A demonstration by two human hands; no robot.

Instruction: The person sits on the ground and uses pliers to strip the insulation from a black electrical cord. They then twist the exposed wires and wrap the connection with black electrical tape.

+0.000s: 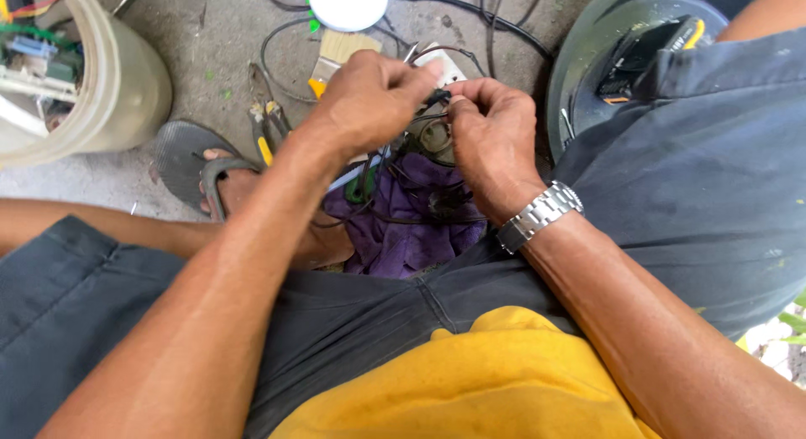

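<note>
My left hand (369, 99) and my right hand (491, 128) meet above a purple cloth (411, 229) on the ground. Both pinch thin black wires (437, 96) between fingertips, close together. The wires run down to a small round part (432, 137) half hidden behind my fingers. A metal watch (539, 214) sits on my right wrist.
A pale plastic bucket (126, 86) with circuit boards stands at the left. Pliers with yellow handles (262, 124), a paintbrush (334, 57), a white round lid (348, 4) and black cables (470, 11) lie on the concrete. A dark round appliance (613, 44) is at the right. My sandalled foot (218, 175) is nearby.
</note>
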